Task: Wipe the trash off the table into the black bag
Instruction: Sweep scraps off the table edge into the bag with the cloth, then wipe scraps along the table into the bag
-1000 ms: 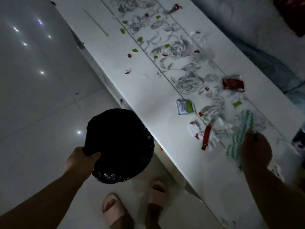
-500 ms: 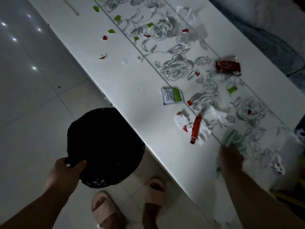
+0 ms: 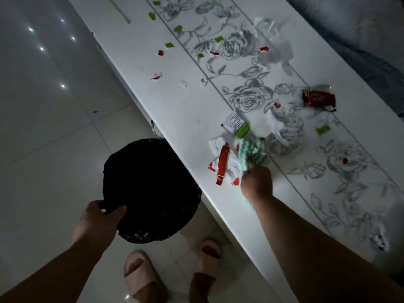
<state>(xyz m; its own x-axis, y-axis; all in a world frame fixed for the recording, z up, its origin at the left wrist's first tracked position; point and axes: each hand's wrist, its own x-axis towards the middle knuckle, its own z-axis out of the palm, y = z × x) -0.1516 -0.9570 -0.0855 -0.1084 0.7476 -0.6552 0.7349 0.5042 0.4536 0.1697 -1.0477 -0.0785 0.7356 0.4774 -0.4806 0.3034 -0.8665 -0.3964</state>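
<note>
Both fingers (image 3: 251, 169) grip cloth (image 3: 251, 150) beside trash (image 3: 223, 162).

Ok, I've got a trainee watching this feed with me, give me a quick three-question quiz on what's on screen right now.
1. True or false: the left hand holds the rim of the black bag beside the table edge.
2. Multiple choice: the right hand grips a) a brush b) a green and white cloth c) nothing.
3. Short answer: which piece of trash lies right beside the cloth on the side toward the bag?

Key:
1. True.
2. b.
3. The long red wrapper, lying on crumpled white paper. The dark red packet sits far off, toward the table's far edge.
</note>
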